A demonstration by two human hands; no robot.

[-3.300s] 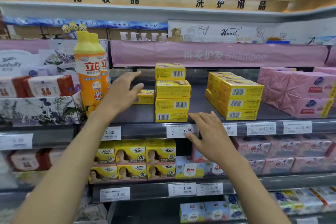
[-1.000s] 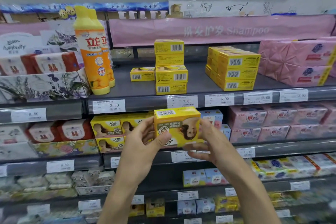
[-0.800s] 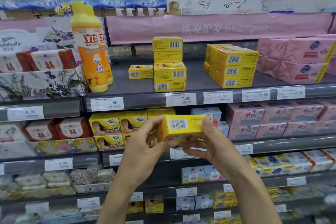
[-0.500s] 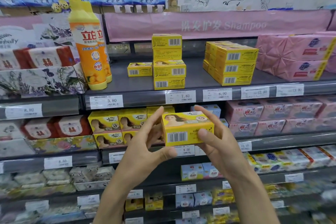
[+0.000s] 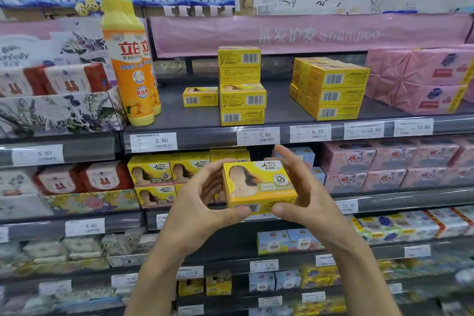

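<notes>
The yellow box (image 5: 259, 185) sits at centre frame, front face toward you. Your left hand (image 5: 202, 202) pinches its 9 o'clock end, your right hand (image 5: 305, 195) its 3 o'clock end. Step judged: label inspection. Next, likely: shelve it squarely at 12 o'clock.

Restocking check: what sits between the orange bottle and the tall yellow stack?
A lone yellow box, lying flat; head view.

Bare left hand (image 5: 202, 204), bare right hand (image 5: 307, 201), bare forearms.
</notes>
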